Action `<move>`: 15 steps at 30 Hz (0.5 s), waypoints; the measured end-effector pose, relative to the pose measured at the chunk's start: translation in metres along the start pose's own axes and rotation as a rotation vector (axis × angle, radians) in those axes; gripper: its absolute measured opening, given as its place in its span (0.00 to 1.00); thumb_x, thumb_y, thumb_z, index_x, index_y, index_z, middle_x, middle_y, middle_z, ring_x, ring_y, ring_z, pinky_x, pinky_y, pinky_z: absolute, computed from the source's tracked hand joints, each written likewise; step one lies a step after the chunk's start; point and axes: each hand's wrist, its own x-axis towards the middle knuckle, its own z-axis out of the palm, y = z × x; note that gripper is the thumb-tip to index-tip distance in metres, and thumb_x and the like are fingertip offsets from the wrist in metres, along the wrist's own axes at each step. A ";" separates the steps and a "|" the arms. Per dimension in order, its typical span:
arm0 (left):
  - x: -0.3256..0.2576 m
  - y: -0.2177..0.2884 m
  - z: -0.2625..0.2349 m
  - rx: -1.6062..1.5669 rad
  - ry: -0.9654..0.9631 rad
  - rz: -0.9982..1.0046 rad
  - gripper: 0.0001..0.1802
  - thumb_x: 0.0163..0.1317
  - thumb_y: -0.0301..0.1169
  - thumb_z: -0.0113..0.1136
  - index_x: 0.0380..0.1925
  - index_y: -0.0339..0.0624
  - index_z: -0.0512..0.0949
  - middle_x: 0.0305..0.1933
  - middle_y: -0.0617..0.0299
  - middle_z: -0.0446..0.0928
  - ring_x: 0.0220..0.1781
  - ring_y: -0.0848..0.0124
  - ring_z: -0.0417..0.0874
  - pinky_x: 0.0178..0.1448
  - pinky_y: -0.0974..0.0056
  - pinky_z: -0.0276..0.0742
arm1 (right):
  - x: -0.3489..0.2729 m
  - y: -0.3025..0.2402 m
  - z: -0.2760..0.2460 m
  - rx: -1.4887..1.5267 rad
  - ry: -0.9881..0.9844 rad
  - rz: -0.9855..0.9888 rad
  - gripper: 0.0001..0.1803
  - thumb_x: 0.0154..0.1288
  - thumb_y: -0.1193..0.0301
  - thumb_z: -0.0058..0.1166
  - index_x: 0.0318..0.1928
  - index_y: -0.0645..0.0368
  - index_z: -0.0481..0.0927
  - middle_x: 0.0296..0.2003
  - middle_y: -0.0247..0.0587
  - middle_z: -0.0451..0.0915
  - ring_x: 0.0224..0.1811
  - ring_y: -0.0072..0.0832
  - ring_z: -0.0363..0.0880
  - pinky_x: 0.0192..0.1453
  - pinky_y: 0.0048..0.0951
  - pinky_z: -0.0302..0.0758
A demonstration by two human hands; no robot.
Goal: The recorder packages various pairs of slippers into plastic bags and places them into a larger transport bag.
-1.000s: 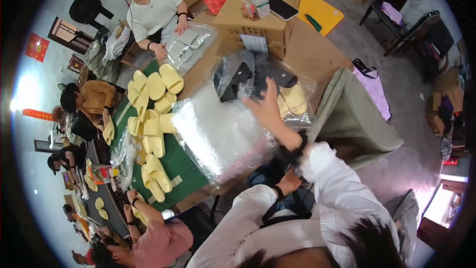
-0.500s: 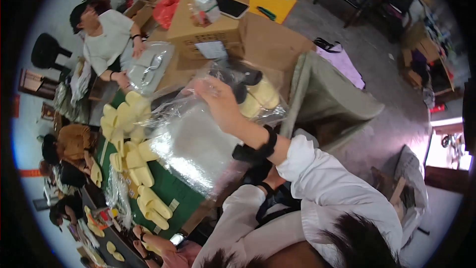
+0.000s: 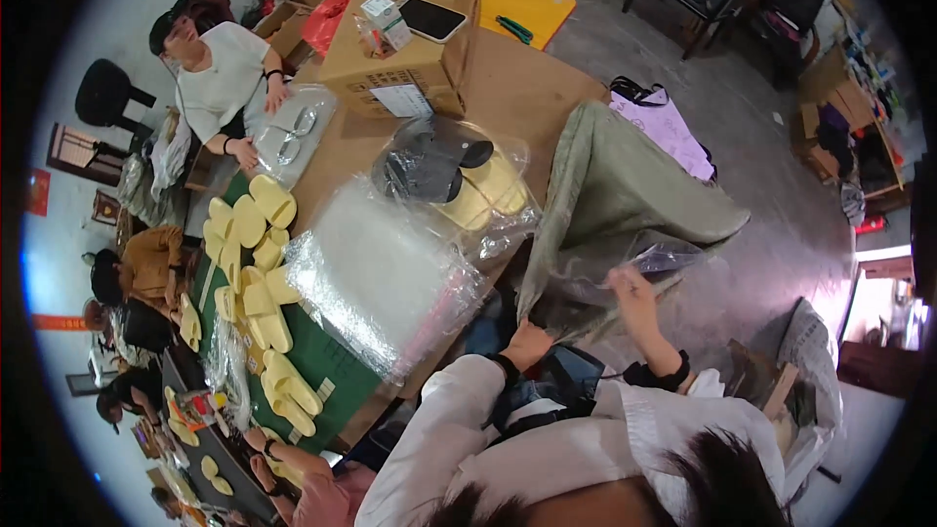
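Clear plastic bag [image 3: 639, 268] hangs crumpled at the right hand [image 3: 634, 295], whose fingers are closed on its lower edge, over the mouth of the grey-green sack [image 3: 625, 185]. The left hand [image 3: 527, 344] sits lower and to the left of that grip, curled shut on the sack's near rim. The film looks feather-light, limp and slippery, so a pinch at the open edge should serve best. Beyond the left hand lies a stack of clear bags [image 3: 386, 278], then bagged yellow and grey slippers [image 3: 459, 176], farther still a cardboard box [image 3: 410, 34]
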 end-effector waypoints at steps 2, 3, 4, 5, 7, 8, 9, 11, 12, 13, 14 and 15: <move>0.002 0.004 0.006 0.003 -0.039 -0.030 0.25 0.61 0.29 0.40 0.60 0.60 0.64 0.29 0.55 0.79 0.38 0.57 0.81 0.64 0.41 0.50 | 0.012 0.015 0.014 -0.241 -0.114 -0.111 0.10 0.60 0.69 0.54 0.40 0.61 0.75 0.32 0.35 0.75 0.37 0.21 0.73 0.43 0.23 0.69; 0.005 0.005 0.008 0.007 -0.077 -0.030 0.24 0.62 0.30 0.39 0.60 0.59 0.64 0.30 0.55 0.79 0.38 0.57 0.81 0.64 0.41 0.51 | 0.017 0.009 0.030 -0.056 -0.164 -0.030 0.12 0.58 0.69 0.56 0.41 0.60 0.75 0.31 0.35 0.74 0.35 0.20 0.72 0.41 0.22 0.69; 0.004 0.010 -0.007 0.021 -0.065 -0.034 0.21 0.64 0.32 0.37 0.58 0.58 0.66 0.30 0.55 0.79 0.37 0.57 0.80 0.64 0.42 0.51 | 0.020 0.002 0.042 0.123 -0.203 0.063 0.13 0.57 0.68 0.57 0.42 0.60 0.75 0.30 0.36 0.74 0.33 0.19 0.71 0.39 0.21 0.69; 0.001 0.014 -0.011 0.016 -0.067 -0.054 0.21 0.64 0.32 0.37 0.58 0.58 0.66 0.30 0.55 0.79 0.37 0.57 0.80 0.64 0.42 0.51 | 0.033 -0.013 0.054 0.034 -0.257 -0.047 0.17 0.56 0.67 0.60 0.44 0.61 0.74 0.31 0.36 0.74 0.32 0.21 0.71 0.39 0.21 0.69; 0.002 0.022 -0.014 0.003 -0.058 -0.114 0.20 0.65 0.33 0.36 0.55 0.57 0.69 0.30 0.56 0.79 0.36 0.57 0.80 0.65 0.43 0.50 | 0.064 -0.020 0.093 0.215 -0.162 0.011 0.25 0.55 0.67 0.61 0.51 0.63 0.68 0.40 0.38 0.71 0.44 0.22 0.68 0.49 0.23 0.67; 0.000 0.020 0.005 -0.019 0.045 -0.122 0.19 0.65 0.33 0.37 0.53 0.56 0.71 0.29 0.56 0.78 0.35 0.58 0.81 0.66 0.46 0.49 | 0.087 -0.028 0.117 0.250 -0.071 -0.006 0.31 0.54 0.65 0.62 0.54 0.65 0.65 0.45 0.43 0.70 0.49 0.27 0.67 0.53 0.25 0.65; 0.003 0.022 0.010 -0.016 0.048 -0.126 0.19 0.65 0.33 0.37 0.53 0.56 0.71 0.29 0.56 0.78 0.35 0.58 0.81 0.66 0.46 0.49 | 0.117 -0.023 0.131 0.069 0.115 -0.048 0.36 0.51 0.59 0.63 0.56 0.64 0.64 0.51 0.48 0.67 0.55 0.33 0.64 0.58 0.31 0.62; 0.006 0.025 0.014 0.070 0.052 -0.159 0.19 0.64 0.33 0.39 0.53 0.55 0.71 0.26 0.57 0.78 0.34 0.59 0.81 0.67 0.47 0.48 | 0.173 -0.013 0.160 -0.191 0.315 -0.037 0.44 0.47 0.50 0.63 0.59 0.62 0.60 0.59 0.55 0.60 0.64 0.42 0.55 0.64 0.42 0.52; 0.006 0.028 0.012 0.035 0.127 -0.159 0.17 0.62 0.33 0.40 0.48 0.53 0.75 0.24 0.58 0.78 0.33 0.61 0.81 0.68 0.49 0.48 | 0.197 -0.010 0.165 -0.278 0.344 0.023 0.47 0.46 0.46 0.61 0.60 0.62 0.59 0.62 0.56 0.56 0.67 0.45 0.50 0.67 0.48 0.47; 0.004 0.031 0.004 0.034 0.128 -0.176 0.17 0.62 0.33 0.40 0.48 0.53 0.75 0.24 0.58 0.78 0.33 0.61 0.81 0.68 0.49 0.48 | 0.211 -0.010 0.177 -0.275 0.331 0.108 0.46 0.45 0.44 0.60 0.59 0.59 0.63 0.64 0.57 0.53 0.67 0.45 0.48 0.66 0.56 0.42; -0.001 0.034 -0.008 0.036 0.103 -0.185 0.17 0.62 0.33 0.40 0.46 0.52 0.76 0.25 0.59 0.79 0.35 0.63 0.81 0.68 0.51 0.49 | 0.222 -0.011 0.177 -0.242 0.168 0.238 0.41 0.47 0.47 0.59 0.57 0.58 0.66 0.64 0.55 0.53 0.68 0.45 0.48 0.66 0.57 0.41; -0.003 0.035 -0.014 0.039 0.078 -0.190 0.16 0.63 0.33 0.40 0.44 0.52 0.77 0.27 0.60 0.80 0.36 0.64 0.81 0.68 0.52 0.50 | 0.233 -0.009 0.172 -0.212 0.008 0.367 0.36 0.48 0.49 0.58 0.55 0.56 0.70 0.65 0.53 0.53 0.68 0.46 0.47 0.66 0.58 0.40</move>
